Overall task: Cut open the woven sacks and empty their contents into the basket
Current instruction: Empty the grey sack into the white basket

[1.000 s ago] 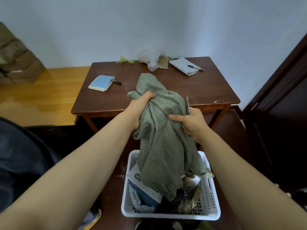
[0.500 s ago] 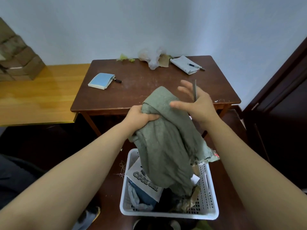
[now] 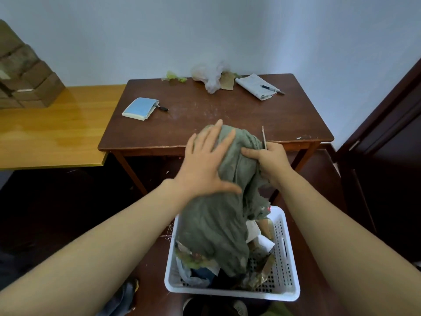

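Changed since half a second ago: left hand (image 3: 205, 165) has let go of its fistful of the sack (image 3: 216, 226) and now lies flat on the cloth, fingers spread wide. The right hand (image 3: 272, 160), splayed then, has closed and pinches the sack's top fold, with a thin blade (image 3: 264, 136) standing upright out of the same grip. Far left: cardboard boxes (image 3: 25, 74), stacked on a pale desk (image 3: 52, 133). Next: blue pad (image 3: 139, 108), lying on the left half of the dark desk (image 3: 205, 115). Back edge of that desk: crumpled plastic bag (image 3: 208, 75); further right, folded paper (image 3: 256, 88) with a pen (image 3: 271, 88) on it. Centre: the sack, grey-green, held in the air before the dark desk's near edge and hung from the right hand. Its long axis runs from that grip down and toward the wearer. Its lower end hangs inside the white basket (image 3: 227, 293), among papers and wrappers lying there. Governing relation: the sack's bulk sits directly under the left palm and just left of the right hand, so the left hand is nearer the body of the cloth while the right holds only the top. Judgement: emptying is under way, and the next move likely calls for a press or shake down that axis toward the basket. How much remains inside cannot be told. Far right: dark door (image 3: 387, 156).
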`<state>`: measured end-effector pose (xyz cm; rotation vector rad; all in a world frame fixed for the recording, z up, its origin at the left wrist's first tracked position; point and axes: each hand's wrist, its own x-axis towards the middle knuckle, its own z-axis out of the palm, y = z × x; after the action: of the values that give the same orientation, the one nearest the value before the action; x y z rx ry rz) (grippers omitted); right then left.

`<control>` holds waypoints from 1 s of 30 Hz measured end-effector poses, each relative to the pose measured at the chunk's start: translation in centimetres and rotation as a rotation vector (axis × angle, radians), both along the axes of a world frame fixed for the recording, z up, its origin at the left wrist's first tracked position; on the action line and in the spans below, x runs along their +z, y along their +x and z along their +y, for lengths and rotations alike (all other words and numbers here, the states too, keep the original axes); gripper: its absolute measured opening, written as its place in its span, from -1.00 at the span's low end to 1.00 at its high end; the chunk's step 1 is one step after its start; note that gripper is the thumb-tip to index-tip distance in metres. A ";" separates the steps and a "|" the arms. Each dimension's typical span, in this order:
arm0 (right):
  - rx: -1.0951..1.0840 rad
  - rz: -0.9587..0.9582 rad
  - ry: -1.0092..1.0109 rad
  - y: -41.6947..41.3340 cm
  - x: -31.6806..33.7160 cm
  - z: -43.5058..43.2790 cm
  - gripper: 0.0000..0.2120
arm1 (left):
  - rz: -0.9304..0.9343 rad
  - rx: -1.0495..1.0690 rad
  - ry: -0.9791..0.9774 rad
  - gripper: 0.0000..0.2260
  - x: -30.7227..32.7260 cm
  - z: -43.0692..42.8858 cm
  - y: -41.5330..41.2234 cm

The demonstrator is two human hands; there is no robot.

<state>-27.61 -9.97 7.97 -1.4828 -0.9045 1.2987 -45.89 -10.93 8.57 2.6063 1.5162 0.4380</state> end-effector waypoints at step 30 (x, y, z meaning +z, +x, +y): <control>-0.054 -0.114 0.127 2.7 -4.6 -3.9 -0.60 | -0.726 0.548 -0.750 -0.11 -1.0 0.4 4.3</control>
<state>-24.90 -13.84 3.36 -1.4829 -0.9958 1.1059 -41.56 -10.50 7.59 1.2611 1.6353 0.6070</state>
